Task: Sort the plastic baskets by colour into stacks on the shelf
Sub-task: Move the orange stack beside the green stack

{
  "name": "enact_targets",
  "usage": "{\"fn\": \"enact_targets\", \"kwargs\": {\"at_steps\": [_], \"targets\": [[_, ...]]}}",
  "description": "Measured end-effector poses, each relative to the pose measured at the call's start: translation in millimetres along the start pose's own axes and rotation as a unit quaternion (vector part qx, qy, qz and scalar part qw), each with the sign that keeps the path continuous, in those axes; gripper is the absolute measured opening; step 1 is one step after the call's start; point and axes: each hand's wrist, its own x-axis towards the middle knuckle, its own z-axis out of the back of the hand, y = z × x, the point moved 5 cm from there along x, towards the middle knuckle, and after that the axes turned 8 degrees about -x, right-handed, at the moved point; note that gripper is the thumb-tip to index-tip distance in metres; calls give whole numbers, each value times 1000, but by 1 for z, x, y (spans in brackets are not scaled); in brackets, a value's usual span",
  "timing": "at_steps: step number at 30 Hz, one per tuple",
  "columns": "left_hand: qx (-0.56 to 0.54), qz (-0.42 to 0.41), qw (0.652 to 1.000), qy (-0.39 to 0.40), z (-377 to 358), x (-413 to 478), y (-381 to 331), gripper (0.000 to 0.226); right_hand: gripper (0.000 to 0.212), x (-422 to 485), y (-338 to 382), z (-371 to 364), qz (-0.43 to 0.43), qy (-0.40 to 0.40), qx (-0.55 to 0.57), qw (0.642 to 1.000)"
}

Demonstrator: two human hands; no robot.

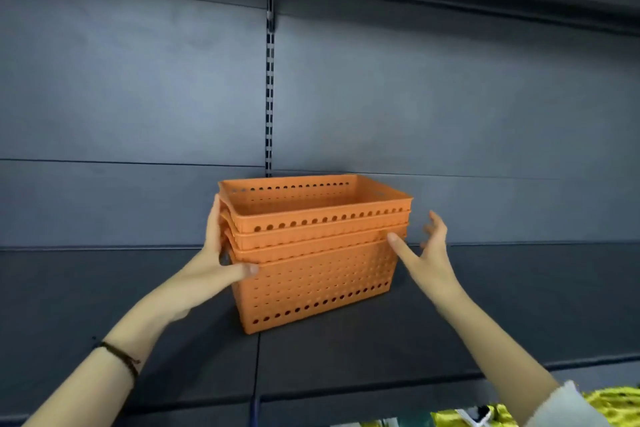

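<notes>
Yellow perforated plastic (613, 406) shows at the bottom right corner, just beside a pale sleeve cuff (568, 402). On the dark shelf (485, 315) stands a stack of orange baskets (311, 253), nested upright with open tops up, long axis running left to right and slightly skewed, its near left corner toward the camera. The left hand (221, 253) grips the stack's left end, thumb on the front wall. The right hand (426, 250) is spread open, thumb tip touching the right front corner.

A stack of orange baskets (313, 253), nested upright with perforated walls and three rims showing above the bottom one, stands on the dark shelf (485, 305).
</notes>
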Motion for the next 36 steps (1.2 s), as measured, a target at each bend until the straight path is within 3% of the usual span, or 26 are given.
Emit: {"fn": "enact_targets", "kwargs": {"at_steps": [4, 6, 10, 13, 15, 17, 20, 22, 26, 31, 36], "targets": [[-10, -11, 1000, -4, -27, 12, -1, 116, 108, 32, -28, 16, -16, 85, 67, 994], [-31, -7, 999, -13, -45, 17, -1, 113, 115, 43, -41, 27, -13, 103, 64, 993], [-88, 2, 994, -63, -75, 23, 5, 103, 104, 64, -56, 52, 15, 136, 69, 988], [-106, -11, 986, -131, -95, 19, 12, 75, 112, 70, -65, 55, 48, 194, 96, 975], [-102, -20, 979, -173, -107, 12, 12, 56, 105, 66, -71, 44, 54, 252, 105, 961], [-99, -26, 974, -200, -119, 5, 5, 70, 95, 59, -73, 33, 50, 296, 128, 945], [-100, -50, 963, -244, -127, -7, -1, 99, 102, 53, -73, 27, 55, 319, 153, 934], [-87, -57, 960, -262, -129, -15, -5, 107, 93, 50, -70, 28, 67, 326, 168, 928], [-74, -72, 951, -291, -123, -33, -14, 98, 70, 43, -54, 28, 72, 328, 201, 920], [-58, -101, 935, -334, -100, -55, -38, 73, 66, 32, -18, 16, 84, 322, 226, 916], [-43, -117, 928, -352, -56, -94, -53, 76, 64, 9, 22, -21, 99, 343, 241, 902]]}}
